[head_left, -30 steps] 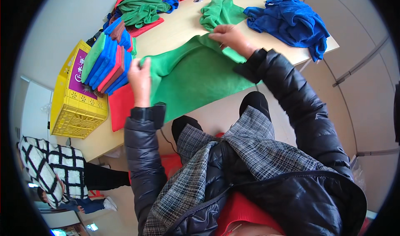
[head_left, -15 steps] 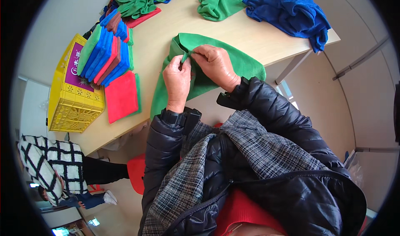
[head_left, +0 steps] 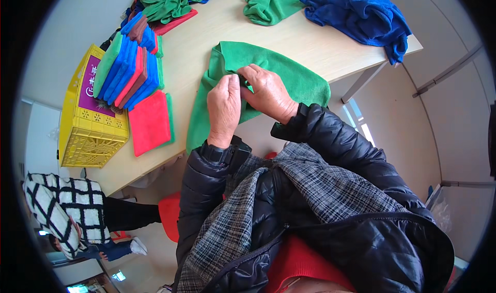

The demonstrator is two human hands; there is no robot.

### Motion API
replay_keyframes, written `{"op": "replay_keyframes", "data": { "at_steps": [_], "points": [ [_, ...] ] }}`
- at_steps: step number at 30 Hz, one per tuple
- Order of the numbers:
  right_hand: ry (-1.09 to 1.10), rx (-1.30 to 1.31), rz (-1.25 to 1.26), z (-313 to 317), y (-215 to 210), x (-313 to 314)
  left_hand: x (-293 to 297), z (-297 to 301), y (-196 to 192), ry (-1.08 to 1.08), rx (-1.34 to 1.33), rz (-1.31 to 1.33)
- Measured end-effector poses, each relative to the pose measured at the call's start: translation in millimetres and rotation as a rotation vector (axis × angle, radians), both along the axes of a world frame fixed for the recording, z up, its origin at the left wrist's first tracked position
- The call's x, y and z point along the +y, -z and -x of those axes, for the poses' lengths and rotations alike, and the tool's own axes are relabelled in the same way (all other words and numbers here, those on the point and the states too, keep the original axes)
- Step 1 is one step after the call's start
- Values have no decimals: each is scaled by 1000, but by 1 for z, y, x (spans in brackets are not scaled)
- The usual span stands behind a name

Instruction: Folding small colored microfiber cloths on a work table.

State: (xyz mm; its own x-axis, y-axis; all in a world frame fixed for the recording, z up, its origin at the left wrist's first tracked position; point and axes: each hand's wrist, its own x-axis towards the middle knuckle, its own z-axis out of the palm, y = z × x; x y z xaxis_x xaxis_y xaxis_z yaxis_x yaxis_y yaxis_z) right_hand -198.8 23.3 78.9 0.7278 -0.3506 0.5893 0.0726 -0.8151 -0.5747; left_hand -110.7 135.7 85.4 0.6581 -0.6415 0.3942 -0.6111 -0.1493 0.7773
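Note:
A green towel point(head_left: 294, 73) lies spread at the near edge of the table, one side hanging over it. My left hand point(head_left: 224, 107) is closed in a pinch over the towel's near-left part. Right beside it, my right hand point(head_left: 269, 94) is closed too, its fingertips meeting the left ones. Both pinch the towel's cloth between thumb and fingers, though the exact gripped bit is mostly hidden behind the fingers.
Left stand folded towels point(head_left: 132, 71) in blue, red, brown and green, by a yellow crate point(head_left: 98, 133). A red folded towel point(head_left: 150, 122) lies nearer. Crumpled green point(head_left: 271, 3) and blue towels point(head_left: 361, 16) lie far across the table point(head_left: 191, 45). A person point(head_left: 67, 205) is at lower left.
My two hands have come closer together, the left shifting slightly right and nearer me. The green fold that stuck up from my left fingers is no longer visible.

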Motion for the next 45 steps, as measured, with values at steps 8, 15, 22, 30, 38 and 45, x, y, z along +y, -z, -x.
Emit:
{"op": "replay_keyframes", "data": {
  "at_steps": [8, 15, 22, 30, 38, 45],
  "points": [
    [100, -88, -132, 18, 21, -20, -38, -82, 5, 48, 162, 2],
    [-89, -113, -82, 31, 5, -2, -75, -278, 74, -208, -106, -239],
    [-110, -58, -40, 56, 17, -17, -134, -255, 80, -43, 499, -295],
    [-132, -55, -77, 68, 4, -14, -123, -242, 75, 1, 318, -419],
    [84, -300, -146, 102, -81, -70, -85, -228, -100, -15, 38, -152],
    [61, -365, -158, 112, -167, -110, -27, -189, -224, 49, -40, 2]
  ]
}}
